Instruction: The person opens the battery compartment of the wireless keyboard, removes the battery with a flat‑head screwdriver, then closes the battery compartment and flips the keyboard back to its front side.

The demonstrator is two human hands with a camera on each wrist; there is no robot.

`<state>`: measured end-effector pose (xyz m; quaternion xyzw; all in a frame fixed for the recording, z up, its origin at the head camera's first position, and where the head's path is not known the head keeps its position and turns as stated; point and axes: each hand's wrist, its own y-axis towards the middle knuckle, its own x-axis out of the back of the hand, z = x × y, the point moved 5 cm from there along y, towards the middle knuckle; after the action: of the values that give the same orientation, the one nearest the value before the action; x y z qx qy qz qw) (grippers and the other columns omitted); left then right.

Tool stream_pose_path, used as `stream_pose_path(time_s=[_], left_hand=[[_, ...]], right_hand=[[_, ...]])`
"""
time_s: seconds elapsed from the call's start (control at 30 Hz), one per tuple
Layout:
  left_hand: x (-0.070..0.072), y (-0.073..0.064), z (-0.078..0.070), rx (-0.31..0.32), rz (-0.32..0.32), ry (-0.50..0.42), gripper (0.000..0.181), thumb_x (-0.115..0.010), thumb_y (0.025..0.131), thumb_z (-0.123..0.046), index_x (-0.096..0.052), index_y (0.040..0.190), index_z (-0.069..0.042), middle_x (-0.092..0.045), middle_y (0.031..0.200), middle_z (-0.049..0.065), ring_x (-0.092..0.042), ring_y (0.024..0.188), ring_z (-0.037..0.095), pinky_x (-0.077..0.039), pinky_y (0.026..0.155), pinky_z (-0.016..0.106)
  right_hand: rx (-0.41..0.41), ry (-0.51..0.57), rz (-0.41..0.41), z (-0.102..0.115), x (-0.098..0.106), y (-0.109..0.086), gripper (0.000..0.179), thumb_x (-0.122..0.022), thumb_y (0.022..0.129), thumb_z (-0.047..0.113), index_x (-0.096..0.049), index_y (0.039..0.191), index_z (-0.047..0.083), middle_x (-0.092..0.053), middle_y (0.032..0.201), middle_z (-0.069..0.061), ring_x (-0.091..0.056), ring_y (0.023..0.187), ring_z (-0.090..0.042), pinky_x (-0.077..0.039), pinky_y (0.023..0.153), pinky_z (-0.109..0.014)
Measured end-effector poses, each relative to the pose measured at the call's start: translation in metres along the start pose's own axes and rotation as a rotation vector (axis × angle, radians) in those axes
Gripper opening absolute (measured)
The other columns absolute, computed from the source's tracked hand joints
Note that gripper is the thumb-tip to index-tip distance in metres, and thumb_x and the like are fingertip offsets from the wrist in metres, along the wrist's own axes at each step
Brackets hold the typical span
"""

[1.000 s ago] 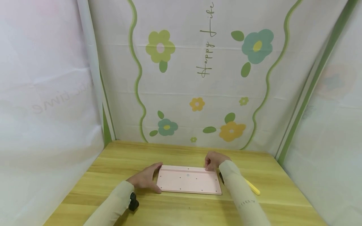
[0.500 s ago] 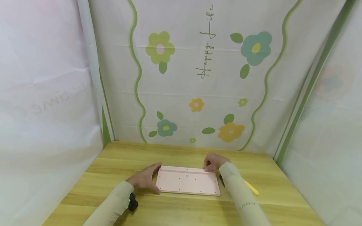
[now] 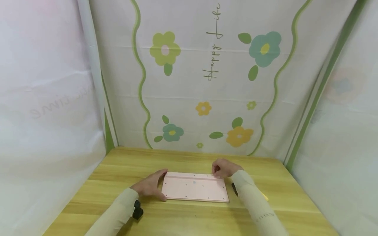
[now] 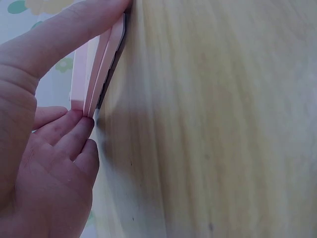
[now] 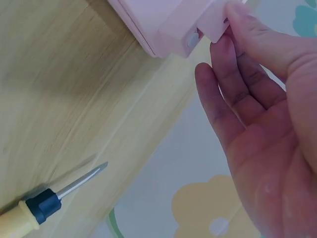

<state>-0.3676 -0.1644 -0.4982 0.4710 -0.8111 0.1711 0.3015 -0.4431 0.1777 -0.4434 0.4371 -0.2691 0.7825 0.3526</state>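
A pink keyboard [image 3: 193,192] lies face down on the wooden table, its back dotted with small screws and a raised bar along the far edge. My left hand [image 3: 149,187] grips its left end, thumb at the near corner and fingers at the far one. In the left wrist view, dark keys show along the keyboard's underside [image 4: 101,69]. At the far right corner, my right hand [image 3: 225,168] pinches a small pink cover [image 5: 214,21] between thumb and fingers. The cover sits at the open end of the raised bar, where a round whitish spot shows.
A screwdriver [image 5: 43,204] with a yellow handle and black collar lies right of the keyboard, mostly hidden by my right sleeve [image 3: 257,200] in the head view. A white floral curtain [image 3: 183,82] stands behind the table, with pale curtains at both sides.
My right forearm has shifted slightly right, covering more of the screwdriver's handle. Both hands keep their holds, and the keyboard stays nearly in place.
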Motion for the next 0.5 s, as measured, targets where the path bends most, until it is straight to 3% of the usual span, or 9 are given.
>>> stream_pose_path(time_s=[0.27, 0.5], left_hand=[[0.0006, -0.0009, -0.0015, 0.006, -0.005, -0.001, 0.128, -0.101, 0.069, -0.030, -0.023, 0.165, 0.005, -0.029, 0.171, 0.027, -0.026, 0.159, 0.047, -0.025, 0.128, 0.065], [0.0006, -0.0012, -0.0029, 0.012, -0.007, 0.020, 0.128, -0.101, 0.069, -0.032, -0.024, 0.165, 0.005, -0.031, 0.171, 0.026, -0.027, 0.159, 0.046, -0.026, 0.128, 0.065]], right_hand=[[0.040, -0.037, -0.023, 0.0056, 0.0012, -0.0074, 0.009, -0.071, 0.097, -0.004, -0.073, 0.091, 0.003, -0.072, 0.087, -0.010, -0.062, 0.077, -0.021, -0.049, 0.064, -0.020], [0.078, -0.139, -0.074, 0.0081, -0.0026, -0.0108, 0.011, -0.069, 0.099, -0.001, -0.072, 0.091, 0.005, -0.071, 0.087, -0.007, -0.058, 0.077, -0.014, -0.048, 0.067, -0.022]])
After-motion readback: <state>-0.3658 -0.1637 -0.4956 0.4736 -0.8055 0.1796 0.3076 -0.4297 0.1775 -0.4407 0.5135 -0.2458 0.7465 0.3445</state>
